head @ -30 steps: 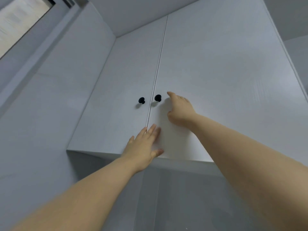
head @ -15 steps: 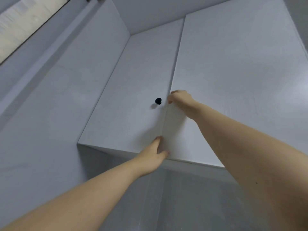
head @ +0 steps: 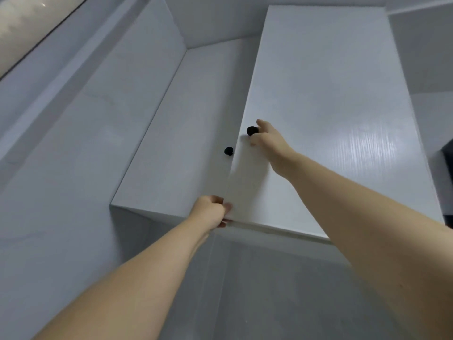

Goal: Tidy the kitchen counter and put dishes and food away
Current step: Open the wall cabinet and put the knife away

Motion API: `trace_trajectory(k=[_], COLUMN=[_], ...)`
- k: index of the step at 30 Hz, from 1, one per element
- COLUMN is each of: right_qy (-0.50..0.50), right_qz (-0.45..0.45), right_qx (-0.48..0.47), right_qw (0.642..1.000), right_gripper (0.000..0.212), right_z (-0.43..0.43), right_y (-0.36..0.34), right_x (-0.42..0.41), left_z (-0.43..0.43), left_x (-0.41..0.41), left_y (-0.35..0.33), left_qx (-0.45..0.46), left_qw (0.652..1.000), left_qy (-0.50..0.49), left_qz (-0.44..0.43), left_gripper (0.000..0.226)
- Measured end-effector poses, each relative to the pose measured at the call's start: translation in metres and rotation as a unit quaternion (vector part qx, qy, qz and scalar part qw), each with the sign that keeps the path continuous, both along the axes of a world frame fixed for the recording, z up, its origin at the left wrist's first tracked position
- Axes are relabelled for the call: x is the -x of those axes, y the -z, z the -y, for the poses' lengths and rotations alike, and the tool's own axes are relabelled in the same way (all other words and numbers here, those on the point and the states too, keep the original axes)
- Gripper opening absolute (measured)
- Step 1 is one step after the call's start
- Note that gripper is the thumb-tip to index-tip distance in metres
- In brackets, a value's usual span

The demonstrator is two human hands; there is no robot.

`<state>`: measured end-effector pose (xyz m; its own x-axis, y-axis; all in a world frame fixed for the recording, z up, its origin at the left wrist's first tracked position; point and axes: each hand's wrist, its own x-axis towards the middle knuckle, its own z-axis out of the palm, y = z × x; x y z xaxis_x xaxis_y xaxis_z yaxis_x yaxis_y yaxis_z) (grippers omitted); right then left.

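Overhead, above the person's raised arms, a white wall cabinet carries two doors; the right door [head: 331,114] is the object of this step, and its free edge stands slightly proud of the left door [head: 186,143], so it is judged ajar and partway open. The right hand [head: 268,141] is at the right knob [head: 252,130]; its fingers [head: 262,123] close on the black knob from above and below in a pinch. The left hand [head: 210,212] is at the lower free corner of the same door; its fingers [head: 219,200] are curled round the door's edge. The left knob [head: 228,150] is untouched, just beside the gap. No dishes or food are in view; the cabinet interior is hidden. A window [head: 24,25] lies at upper left.

Procedure, as judged: pull the knob along the hinge arc, outward and to the right, not downward; use the left hand only to guide the corner, and release it before the edge sweeps across the wrist; keep the head back, since the lower corner swings toward the face; avoid twisting the knob, which may loosen it; open the door fully, so that both hands are free for loading the shelves.
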<state>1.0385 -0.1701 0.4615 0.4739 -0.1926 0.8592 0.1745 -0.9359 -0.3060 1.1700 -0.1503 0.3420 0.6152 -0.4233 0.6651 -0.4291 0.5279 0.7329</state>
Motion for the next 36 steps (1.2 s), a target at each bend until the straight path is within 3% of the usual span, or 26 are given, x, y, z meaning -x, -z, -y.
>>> trace_trajectory(k=[4, 9, 14, 17, 20, 22, 28, 36], right_qy=[0.093, 0.322, 0.479, 0.521, 0.547, 0.559, 0.568, 0.48], right_qz=[-0.087, -0.214, -0.115, -0.048, -0.035, -0.024, 0.012, 0.035], right_qx=[0.09, 0.289, 0.299, 0.299, 0.316, 0.322, 0.313, 0.274], right_qw=[0.988, 0.876, 0.817, 0.798, 0.774, 0.764, 0.761, 0.832], right_gripper=[0.077, 0.098, 0.104, 0.1, 0.097, 0.092, 0.092, 0.083], right_z=[0.0, 0.008, 0.001, -0.005, -0.009, -0.012, -0.028, -0.046], right_y=[0.034, 0.081, 0.109, 0.117, 0.121, 0.125, 0.131, 0.135], right_x=[0.022, 0.041, 0.053, 0.06, 0.07, 0.078, 0.101, 0.135], left_z=[-0.012, -0.032, -0.06, -0.077, -0.095, -0.104, -0.136, -0.169], left_x=[0.007, 0.021, 0.04, 0.052, 0.065, 0.075, 0.115, 0.172], left_y=[0.003, 0.004, 0.006, 0.004, 0.003, 0.005, 0.011, 0.015], left_qx=[0.006, 0.023, 0.021, 0.013, 0.005, 0.01, 0.026, 0.034], left_qw=[1.0, 0.999, 0.999, 0.999, 0.997, 0.997, 0.996, 0.997], left_qy=[-0.003, -0.013, -0.009, -0.006, -0.004, -0.001, 0.017, 0.012], left_qz=[0.011, 0.023, 0.032, 0.042, 0.072, 0.079, 0.079, 0.072], left_gripper=[0.011, 0.008, 0.005, 0.026, 0.004, 0.014, 0.011, 0.011])
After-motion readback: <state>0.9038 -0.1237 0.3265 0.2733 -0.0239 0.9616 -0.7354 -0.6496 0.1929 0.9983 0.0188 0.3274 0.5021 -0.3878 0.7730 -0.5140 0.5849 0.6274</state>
